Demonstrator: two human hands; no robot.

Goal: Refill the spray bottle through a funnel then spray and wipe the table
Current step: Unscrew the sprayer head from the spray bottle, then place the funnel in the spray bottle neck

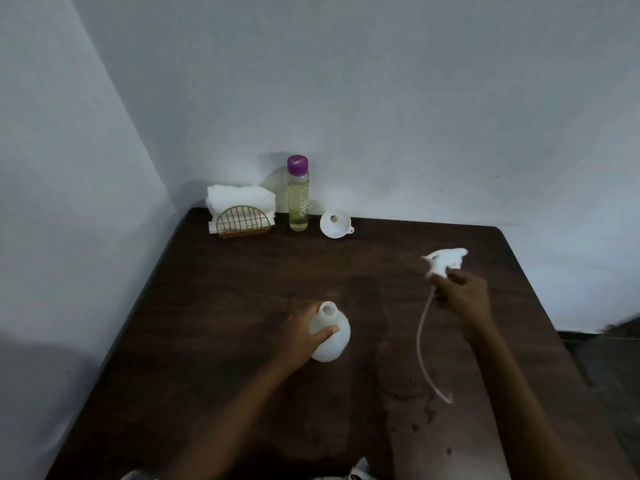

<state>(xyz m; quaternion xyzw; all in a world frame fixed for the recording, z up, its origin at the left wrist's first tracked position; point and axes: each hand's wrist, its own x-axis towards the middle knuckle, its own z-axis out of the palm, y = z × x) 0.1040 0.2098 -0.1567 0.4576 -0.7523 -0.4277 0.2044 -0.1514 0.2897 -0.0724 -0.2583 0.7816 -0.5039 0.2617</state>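
Observation:
A white spray bottle [334, 336] stands upright in the middle of the dark wooden table [242, 289], its neck uncapped. My left hand [298, 337] grips its body. My right hand [462, 294] holds the white spray head [445, 259] above the table to the right, and its long dip tube [424, 344] hangs down toward the near edge. A white funnel [335, 224] lies on its side at the back. Beside it stands a clear bottle [298, 195] with a purple cap, holding pale yellow liquid.
White napkins [240, 200] sit in a gold wire holder [243, 221] at the back left corner. Walls close the table on the left and behind. The table's right edge drops to a dark floor [609, 351].

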